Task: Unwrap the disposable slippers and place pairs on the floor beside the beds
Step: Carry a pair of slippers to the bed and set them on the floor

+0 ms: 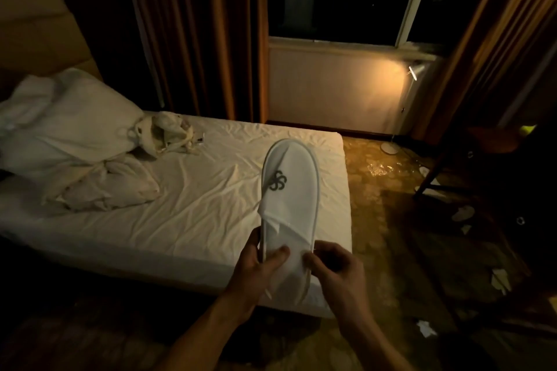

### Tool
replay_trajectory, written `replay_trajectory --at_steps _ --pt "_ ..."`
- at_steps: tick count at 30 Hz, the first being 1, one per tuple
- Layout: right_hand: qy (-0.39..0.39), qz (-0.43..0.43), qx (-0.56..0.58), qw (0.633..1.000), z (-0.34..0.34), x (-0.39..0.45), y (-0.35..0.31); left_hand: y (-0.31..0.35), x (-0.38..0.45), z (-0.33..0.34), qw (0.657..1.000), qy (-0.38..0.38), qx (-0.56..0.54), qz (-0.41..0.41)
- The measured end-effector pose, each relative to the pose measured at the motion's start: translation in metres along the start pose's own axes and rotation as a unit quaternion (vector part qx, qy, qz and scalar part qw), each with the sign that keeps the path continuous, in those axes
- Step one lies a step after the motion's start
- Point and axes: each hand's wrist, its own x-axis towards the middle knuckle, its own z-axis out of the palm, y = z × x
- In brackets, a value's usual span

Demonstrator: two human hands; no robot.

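Observation:
A white disposable slipper (pixel 291 190) with a dark flower-like logo on its upper is held flat in the air above the bed's near right corner, toe pointing away. My left hand (pixel 259 262) grips its heel end from the left, thumb pressed on top. My right hand (pixel 334 274) pinches the heel end from the right. Whether a second slipper lies stacked under it is unclear. The bed (pixel 187 214) has a wrinkled white sheet. Patterned carpet floor (pixel 391 235) lies to the right of the bed.
White pillows (pixel 69 129) and a crumpled wrapping or cloth (pixel 168 132) lie at the bed's head. A lit floor lamp (pixel 404 105) stands by the window wall. Dark furniture (pixel 482 178) stands at right. Scraps of paper (pixel 500 280) and clear plastic (pixel 379 167) litter the carpet.

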Motion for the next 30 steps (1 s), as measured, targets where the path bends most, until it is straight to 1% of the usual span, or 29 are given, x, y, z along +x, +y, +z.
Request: replay_trajectory --at_steps 7,13,17,22,26,30 --pt "-0.014 -0.002 0.013 1.0 -0.008 -0.012 -0.002 0.002 -0.007 0.008 1.0 -0.003 0.004 0.014" --pt "-0.014 0.005 0.025 1.0 -0.01 -0.022 0.006 -0.012 -0.013 0.003 1.0 -0.002 0.012 0.001" --pt "-0.016 0.024 0.021 0.999 -0.005 -0.025 0.014 -0.02 -0.016 -0.004 1.0 -0.006 0.012 -0.014" --pt "-0.027 0.039 0.006 0.999 0.009 -0.023 0.024 -0.03 -0.017 -0.019 0.999 0.009 0.019 -0.033" --pt "-0.033 0.054 0.002 0.998 0.028 -0.012 0.06 -0.064 0.001 -0.039 0.998 0.026 0.022 -0.049" --pt "-0.042 0.072 0.005 0.997 0.053 0.005 0.139 -0.144 0.033 -0.063 0.996 0.058 0.021 -0.059"
